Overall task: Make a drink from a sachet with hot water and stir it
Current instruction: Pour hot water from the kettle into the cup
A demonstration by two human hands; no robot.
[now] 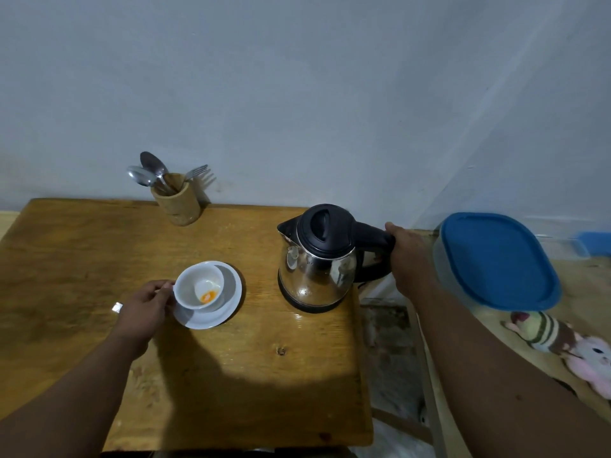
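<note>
A white cup sits tilted on a white saucer near the middle of the wooden table. Orange powder lies at the cup's bottom. My left hand grips the cup's left side at its handle. A steel kettle with a black lid stands on its base to the right, spout facing left. My right hand is closed around the kettle's black handle. A small silvery scrap, perhaps a piece of the sachet, lies left of my left hand.
A wooden holder with spoons and a fork stands at the table's back edge against the wall. Right of the table, a container with a blue lid and soft toys lie on another surface. A gap separates the two.
</note>
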